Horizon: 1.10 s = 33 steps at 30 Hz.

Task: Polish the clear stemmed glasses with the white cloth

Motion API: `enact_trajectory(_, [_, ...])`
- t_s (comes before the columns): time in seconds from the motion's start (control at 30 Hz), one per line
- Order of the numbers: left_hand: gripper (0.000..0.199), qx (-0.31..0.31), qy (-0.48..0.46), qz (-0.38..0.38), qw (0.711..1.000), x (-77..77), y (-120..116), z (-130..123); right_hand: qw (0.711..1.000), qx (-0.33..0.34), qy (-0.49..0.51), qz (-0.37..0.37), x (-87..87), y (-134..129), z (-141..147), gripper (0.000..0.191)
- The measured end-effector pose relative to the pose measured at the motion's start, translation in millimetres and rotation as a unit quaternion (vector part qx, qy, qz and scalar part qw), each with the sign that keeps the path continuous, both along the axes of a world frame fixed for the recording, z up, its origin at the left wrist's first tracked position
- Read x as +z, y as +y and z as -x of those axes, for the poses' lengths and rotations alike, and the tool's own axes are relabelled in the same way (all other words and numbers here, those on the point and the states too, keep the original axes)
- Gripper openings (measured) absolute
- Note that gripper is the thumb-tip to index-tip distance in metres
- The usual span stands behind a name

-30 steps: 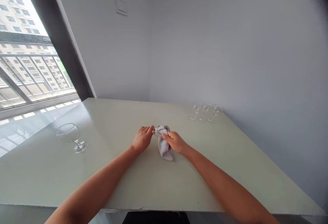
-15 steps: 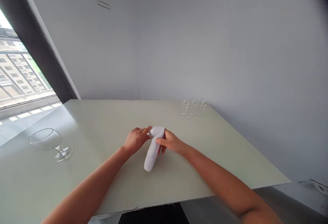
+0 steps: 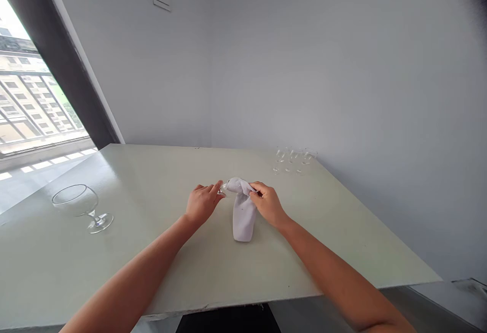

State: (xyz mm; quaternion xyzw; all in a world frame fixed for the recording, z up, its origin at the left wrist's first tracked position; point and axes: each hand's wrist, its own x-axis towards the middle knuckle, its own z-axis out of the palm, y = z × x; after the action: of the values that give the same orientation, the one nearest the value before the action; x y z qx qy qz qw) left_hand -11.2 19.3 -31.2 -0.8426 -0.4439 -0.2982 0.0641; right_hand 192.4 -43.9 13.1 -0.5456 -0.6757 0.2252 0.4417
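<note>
Over the middle of the table, my left hand (image 3: pixel 203 201) grips a small stemmed glass (image 3: pixel 223 189) near its stem and base. The bowl of that glass is mostly hidden by a white cloth (image 3: pixel 244 216), which is tucked over or into it and hangs down toward the tabletop. My right hand (image 3: pixel 269 203) pinches the upper right part of the cloth, close to the glass's mouth. Whether any fingers reach inside the bowl cannot be seen.
A large stemmed glass (image 3: pixel 99 220) lies on its side at the left of the pale table (image 3: pixel 213 282). Several small stemmed glasses (image 3: pixel 291 160) stand in rows at the far right, near the wall. The table's front edge runs close to my body.
My right hand has shifted right and up, from under the cloth to pinching its top. The cloth's tail swung right and hangs straighter and wider. My left hand stays on the glass.
</note>
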Motion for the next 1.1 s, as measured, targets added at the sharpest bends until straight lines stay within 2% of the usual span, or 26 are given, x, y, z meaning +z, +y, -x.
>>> enact_trajectory(0.07, [0.031, 0.010, -0.004, -0.003, 1.000, 1.8, 1.6, 2.4, 0.999, 0.027, 0.035, 0.017, -1.7, 5.0, -1.4, 0.023])
enact_trajectory(0.17, [0.032, -0.009, -0.005, 0.000, 1.000, 3.5, 2.6, 4.1, 0.997, 0.053, 0.059, 0.012, -8.4, 12.2, -4.5, 0.021])
enact_trajectory(0.23, [0.032, -0.031, 0.004, -0.004, 0.999, 2.8, 2.4, 3.6, 0.988, 0.085, 0.107, 0.077, -15.5, 15.6, -7.1, 0.021])
enact_trajectory(0.3, [0.031, -0.050, 0.026, -0.013, 0.998, 0.6, 1.5, 2.2, 0.961, 0.135, 0.168, 0.174, -22.2, 16.3, -10.3, 0.025])
enact_trajectory(0.4, [0.030, -0.084, 0.055, -0.020, 0.995, -3.7, -1.4, -1.6, 0.898, 0.220, 0.250, 0.287, -25.5, 10.6, -16.4, 0.029])
enact_trajectory(0.47, [0.031, -0.100, 0.060, -0.018, 0.993, -6.0, -4.1, -4.6, 0.859, 0.273, 0.285, 0.325, -22.6, 3.9, -19.9, 0.031])
enact_trajectory(0.53, [0.031, -0.106, 0.056, -0.010, 0.993, -6.9, -6.3, -6.8, 0.839, 0.313, 0.291, 0.336, -18.9, -2.6, -20.5, 0.033])
enact_trajectory(0.6, [0.032, -0.111, 0.047, -0.001, 0.993, -5.9, -7.5, -7.5, 0.845, 0.318, 0.283, 0.323, -18.3, -7.0, -17.0, 0.033])
enact_trajectory(0.7, [0.034, -0.109, 0.028, -0.011, 0.994, -1.1, -8.0, -6.1, 0.865, 0.249, 0.326, 0.289, -24.5, -8.0, -7.2, 0.028])
enact_trajectory(0.8, [0.034, -0.084, 0.018, -0.032, 0.996, 4.8, -9.0, -4.3, 0.842, 0.183, 0.420, 0.286, -30.5, -5.2, -1.9, 0.024])
enact_trajectory(0.87, [0.030, -0.082, 0.015, -0.022, 0.996, 7.5, -9.8, -3.7, 0.832, 0.181, 0.436, 0.291, -30.2, -4.6, -3.1, 0.027])
enact_trajectory(0.9, [0.029, -0.088, 0.011, -0.008, 0.996, 8.6, -10.0, -3.5, 0.840, 0.190, 0.420, 0.285, -28.9, -5.2, -4.5, 0.028])
enact_trajectory(0.97, [0.031, -0.109, -0.012, 0.040, 0.993, 11.3, -9.5, -2.3, 0.880, 0.205, 0.348, 0.247, -25.2, -8.2, -7.7, 0.030])
enact_trajectory(1.03, [0.036, -0.139, -0.051, 0.133, 0.980, 16.1, -7.8, 0.9, 0.924, 0.210, 0.250, 0.199, -22.2, -12.5, -10.1, 0.028])
enact_trajectory(1.1, [0.037, -0.188, -0.068, 0.280, 0.939, 23.3, -5.9, 5.7, 0.943, 0.227, 0.167, 0.175, -21.5, -16.1, -10.9, 0.021])
